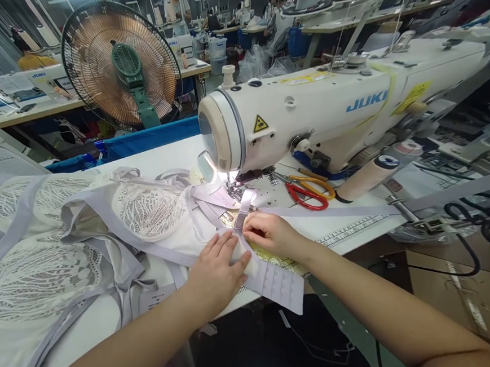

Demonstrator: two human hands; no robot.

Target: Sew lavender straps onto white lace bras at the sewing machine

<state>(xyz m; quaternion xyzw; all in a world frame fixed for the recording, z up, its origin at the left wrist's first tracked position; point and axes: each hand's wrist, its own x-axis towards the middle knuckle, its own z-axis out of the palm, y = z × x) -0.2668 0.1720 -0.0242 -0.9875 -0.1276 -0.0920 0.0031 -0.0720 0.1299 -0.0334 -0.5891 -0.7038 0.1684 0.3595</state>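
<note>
A white bra [149, 208] with lace cups and lilac edging lies across the sewing table, its hook-and-eye band [278, 285] hanging over the front edge. My left hand [218, 270] rests on the band with its fingers stretched flat. Just right of it, my right hand [272, 235] pinches the lilac strap [244, 211] close to the band. Both hands are in front of the lit needle area [232, 187] of a white sewing machine [307, 111]. The strap's end near the presser foot is partly lost in glare.
Red-handled scissors [307, 195] and an orange-handled pair [319, 184] lie right of the needle. A thread cone [367, 179] stands beyond them. More lace bras [35, 273] are piled at left. Behind the table are a large fan [123, 63] and people at other machines.
</note>
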